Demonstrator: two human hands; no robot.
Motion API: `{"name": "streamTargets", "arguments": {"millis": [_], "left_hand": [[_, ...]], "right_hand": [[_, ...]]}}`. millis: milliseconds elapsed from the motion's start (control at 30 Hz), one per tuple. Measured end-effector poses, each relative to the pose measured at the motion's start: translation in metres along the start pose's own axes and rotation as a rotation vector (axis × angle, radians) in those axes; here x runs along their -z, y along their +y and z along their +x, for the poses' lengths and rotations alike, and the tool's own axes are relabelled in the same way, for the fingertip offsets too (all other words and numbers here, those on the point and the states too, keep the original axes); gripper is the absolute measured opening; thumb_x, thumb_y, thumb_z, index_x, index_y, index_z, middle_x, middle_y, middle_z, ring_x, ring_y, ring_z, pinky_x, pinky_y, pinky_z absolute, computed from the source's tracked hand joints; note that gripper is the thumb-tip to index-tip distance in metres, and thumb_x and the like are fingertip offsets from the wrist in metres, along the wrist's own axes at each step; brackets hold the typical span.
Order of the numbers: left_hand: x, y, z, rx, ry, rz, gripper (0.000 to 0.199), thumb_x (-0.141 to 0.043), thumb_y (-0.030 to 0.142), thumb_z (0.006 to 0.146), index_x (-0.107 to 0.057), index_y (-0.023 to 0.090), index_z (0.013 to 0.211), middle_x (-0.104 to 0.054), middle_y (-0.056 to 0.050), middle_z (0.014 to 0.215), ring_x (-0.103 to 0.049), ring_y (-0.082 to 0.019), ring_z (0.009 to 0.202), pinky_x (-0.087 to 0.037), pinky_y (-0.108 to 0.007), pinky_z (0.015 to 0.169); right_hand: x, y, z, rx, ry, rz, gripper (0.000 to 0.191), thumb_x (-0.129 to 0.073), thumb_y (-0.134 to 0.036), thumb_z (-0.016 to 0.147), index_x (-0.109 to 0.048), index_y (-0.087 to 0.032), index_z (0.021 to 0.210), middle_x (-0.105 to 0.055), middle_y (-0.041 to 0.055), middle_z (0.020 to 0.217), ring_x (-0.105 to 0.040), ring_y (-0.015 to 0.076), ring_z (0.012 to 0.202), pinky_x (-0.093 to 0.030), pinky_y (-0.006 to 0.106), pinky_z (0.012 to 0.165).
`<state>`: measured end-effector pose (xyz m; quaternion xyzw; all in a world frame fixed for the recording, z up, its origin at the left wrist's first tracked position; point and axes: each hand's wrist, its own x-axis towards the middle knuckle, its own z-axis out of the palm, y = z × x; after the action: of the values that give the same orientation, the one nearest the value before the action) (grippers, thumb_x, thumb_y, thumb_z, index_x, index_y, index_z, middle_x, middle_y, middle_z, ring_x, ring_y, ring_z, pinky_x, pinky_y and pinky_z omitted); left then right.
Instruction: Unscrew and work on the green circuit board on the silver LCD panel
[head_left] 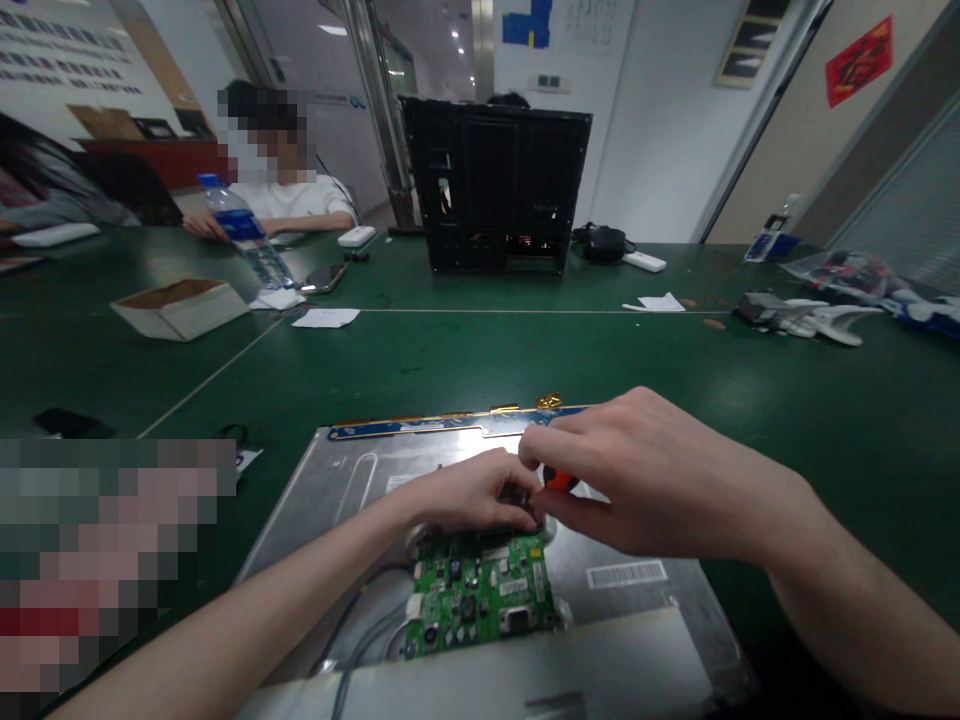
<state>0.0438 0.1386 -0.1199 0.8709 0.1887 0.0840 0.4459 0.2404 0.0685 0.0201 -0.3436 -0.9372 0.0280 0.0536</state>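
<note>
A silver metal display panel (645,610) lies flat before me, with a green circuit board (487,590) on its middle. My right hand (637,475) is closed around the orange-and-black handle of a screwdriver (559,480); the shaft and tip are hidden. My left hand (480,490) is at the board's far edge, fingertips pinched together close to the right hand's fingers. Whatever they grip is hidden. A blue strip board (420,428) with gold tabs runs along the panel's far edge. Grey cables (371,640) pass left of the green board.
A black monitor housing (502,185) stands upright across the green table (480,360). To the left are a paper box (184,308), a tilted water bottle (247,235) and a phone (324,279). Tools (802,315) and bagged parts lie at right. A person (292,200) sits opposite.
</note>
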Motion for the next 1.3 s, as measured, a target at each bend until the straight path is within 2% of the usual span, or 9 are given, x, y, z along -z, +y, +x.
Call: {"name": "streamTargets", "arguments": {"millis": [233, 567, 767, 1067, 1300], "left_hand": [[-0.0024, -0.0039, -0.0012, 0.01, 0.005, -0.023, 0.02, -0.068, 0.037, 0.085, -0.07, 0.018, 0.092, -0.06, 0.0, 0.079, -0.054, -0.018, 0.074, -0.043, -0.026, 0.068], [0.0029, 0.0, 0.0035, -0.002, -0.027, -0.072, 0.016, -0.07, 0.032, 0.081, -0.07, 0.017, 0.088, -0.055, 0.002, 0.069, -0.053, -0.017, 0.067, -0.038, -0.024, 0.061], [0.0048, 0.0009, 0.0045, -0.044, -0.048, -0.129, 0.015, -0.071, 0.028, 0.08, -0.072, 0.017, 0.09, -0.061, 0.002, 0.073, -0.058, -0.018, 0.07, -0.041, -0.024, 0.062], [0.0063, 0.0028, 0.0054, -0.05, -0.04, -0.089, 0.006, -0.072, 0.022, 0.078, -0.07, 0.017, 0.079, -0.064, 0.002, 0.072, -0.059, -0.017, 0.072, -0.041, -0.023, 0.063], [0.0039, -0.0036, 0.0044, -0.022, -0.035, -0.123, 0.012, -0.072, 0.028, 0.08, -0.072, 0.017, 0.087, -0.068, 0.0, 0.078, -0.062, -0.019, 0.075, -0.046, -0.024, 0.066]], "right_hand": [[-0.0003, -0.0007, -0.0011, 0.011, 0.02, 0.006, 0.008, -0.051, -0.026, 0.093, -0.052, -0.021, 0.087, -0.059, -0.0037, 0.073, -0.046, 0.0127, 0.059, -0.023, 0.028, 0.053], [-0.0004, -0.0013, -0.0023, 0.003, 0.018, -0.007, 0.01, -0.051, -0.028, 0.093, -0.052, -0.021, 0.087, -0.06, -0.0033, 0.073, -0.046, 0.0124, 0.058, -0.023, 0.028, 0.053], [-0.0013, -0.001, -0.002, -0.001, 0.023, -0.012, 0.011, -0.052, -0.03, 0.094, -0.053, -0.022, 0.087, -0.06, -0.0035, 0.072, -0.048, 0.013, 0.058, -0.024, 0.028, 0.053], [-0.0005, -0.0003, -0.0014, -0.005, 0.014, -0.005, 0.014, -0.055, -0.034, 0.093, -0.054, -0.021, 0.086, -0.06, -0.0035, 0.07, -0.05, 0.0134, 0.058, -0.025, 0.027, 0.052], [0.0022, -0.0005, -0.0037, 0.011, -0.015, 0.043, 0.008, -0.053, -0.029, 0.092, -0.053, -0.021, 0.092, -0.064, -0.0006, 0.084, -0.054, 0.0144, 0.067, -0.029, 0.028, 0.056]]}}
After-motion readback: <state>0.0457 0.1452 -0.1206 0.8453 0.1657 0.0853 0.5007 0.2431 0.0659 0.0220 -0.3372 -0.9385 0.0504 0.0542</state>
